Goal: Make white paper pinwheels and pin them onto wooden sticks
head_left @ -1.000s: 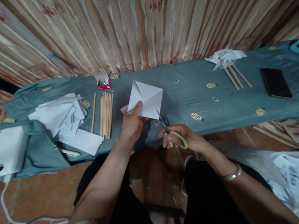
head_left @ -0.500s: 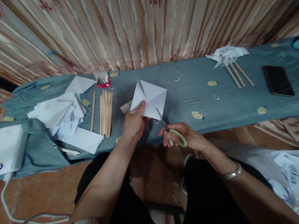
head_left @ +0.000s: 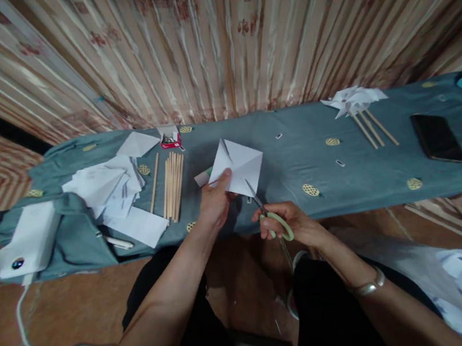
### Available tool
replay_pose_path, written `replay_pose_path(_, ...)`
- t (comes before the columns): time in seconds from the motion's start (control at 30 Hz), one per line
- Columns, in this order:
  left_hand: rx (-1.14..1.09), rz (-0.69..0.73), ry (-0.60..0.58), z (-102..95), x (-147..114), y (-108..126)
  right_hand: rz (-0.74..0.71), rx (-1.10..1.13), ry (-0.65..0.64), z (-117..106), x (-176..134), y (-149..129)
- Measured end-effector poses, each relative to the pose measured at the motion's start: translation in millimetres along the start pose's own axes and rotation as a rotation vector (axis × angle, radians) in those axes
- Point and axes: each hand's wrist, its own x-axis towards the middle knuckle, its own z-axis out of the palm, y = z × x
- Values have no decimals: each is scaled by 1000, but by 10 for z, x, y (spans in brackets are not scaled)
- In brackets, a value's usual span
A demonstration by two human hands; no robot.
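Your right hand [head_left: 288, 222] is gripping the scissors [head_left: 262, 209] with curled fingers, one blade [head_left: 253, 190] crossing the near edge of the paper [head_left: 244, 162]; your left hand [head_left: 216, 203] is pinching it above the worktop [head_left: 293, 155]; sticks [head_left: 174, 187] are lying to its left, a box [head_left: 171, 143] behind them
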Motion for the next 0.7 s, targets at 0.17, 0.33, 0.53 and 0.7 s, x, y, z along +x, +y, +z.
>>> replay_pose_path(0.17,-16,-4,5,3,0,10,13,12,4,-8,1,28)
replay_pose_path(0.33,-18,9,13,-7,20,-2,36,28,21,-4,20,51)
replay_pose_path(0.53,-40,13,11,-6,24,5,50,38,16,-4,36,78)
replay_pose_path(0.7,-37,10,1,11,0,20,45,39,28,0,26,67)
